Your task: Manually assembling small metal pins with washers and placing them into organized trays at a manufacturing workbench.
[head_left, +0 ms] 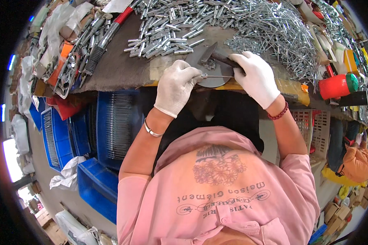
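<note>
My left hand, in a white knit glove, is closed with its fingertips pinching one end of a thin metal rod. A small metal fitting sits on the rod by those fingertips. My right hand, also gloved in white, is wrapped round the dark handle of a hammer. The hammer's head lies to the left, over a round metal plate at the bench edge. The rod's other end reaches the right hand's fingers; whether they touch it is unclear. Small metal bits lie beside the hammer head.
Metal tubes and a heap of thin metal pins cover the bench's far side. Tools lie at left, a red-and-green container at right. Blue bins stand below left. Another person sits far right.
</note>
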Tool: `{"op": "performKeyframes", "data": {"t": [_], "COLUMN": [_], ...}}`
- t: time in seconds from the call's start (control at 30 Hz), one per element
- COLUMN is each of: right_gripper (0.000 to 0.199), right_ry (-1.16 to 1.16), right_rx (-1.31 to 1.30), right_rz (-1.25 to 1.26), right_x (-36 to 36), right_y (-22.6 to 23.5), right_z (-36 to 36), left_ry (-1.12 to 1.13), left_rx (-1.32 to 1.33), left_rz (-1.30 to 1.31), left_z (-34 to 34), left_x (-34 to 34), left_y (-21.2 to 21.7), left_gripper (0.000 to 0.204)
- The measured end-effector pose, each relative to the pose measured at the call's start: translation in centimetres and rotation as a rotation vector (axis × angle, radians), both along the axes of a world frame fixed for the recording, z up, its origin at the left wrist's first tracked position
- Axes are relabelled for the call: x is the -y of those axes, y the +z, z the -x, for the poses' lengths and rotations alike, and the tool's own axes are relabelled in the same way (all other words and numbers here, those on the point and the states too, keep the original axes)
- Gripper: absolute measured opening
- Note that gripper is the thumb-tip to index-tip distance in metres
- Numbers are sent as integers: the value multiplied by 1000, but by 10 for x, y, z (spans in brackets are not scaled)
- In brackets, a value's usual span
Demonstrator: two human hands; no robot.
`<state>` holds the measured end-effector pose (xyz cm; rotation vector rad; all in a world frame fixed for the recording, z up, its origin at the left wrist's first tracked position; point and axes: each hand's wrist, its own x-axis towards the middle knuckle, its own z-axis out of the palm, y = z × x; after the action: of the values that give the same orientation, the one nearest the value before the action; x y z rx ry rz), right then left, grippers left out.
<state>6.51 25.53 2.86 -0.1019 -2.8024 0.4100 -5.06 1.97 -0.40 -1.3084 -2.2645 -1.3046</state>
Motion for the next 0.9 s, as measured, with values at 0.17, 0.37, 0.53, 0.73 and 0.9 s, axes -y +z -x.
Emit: {"op": "performKeyframes", "data": {"t": [0.17,0.37,0.53,0.73,0.9], "right_gripper": [45,52,52,46,39], "right_ry": [-21,66,17,36,54], "right_rx": [-118,-98,-209,-101,-111], "right_rz": [207,-69,-49,-21,150], "right_x": [20,33,34,30,13], "right_y": [26,24,26,9,14], "right_z": [-31,-47,-46,-48,-34], "left_ry": [-8,-49,-33,-28,-106], "left_rx": [-11,-54,-69,-93,-85], "left_rz": [44,28,28,6,69], "left_z": [-3,2,3,9,12], "left_x": [1,-1,-3,-6,-10], "left_y": [11,1,0,0,-6], "left_gripper": [15,17,20,20,5]}}
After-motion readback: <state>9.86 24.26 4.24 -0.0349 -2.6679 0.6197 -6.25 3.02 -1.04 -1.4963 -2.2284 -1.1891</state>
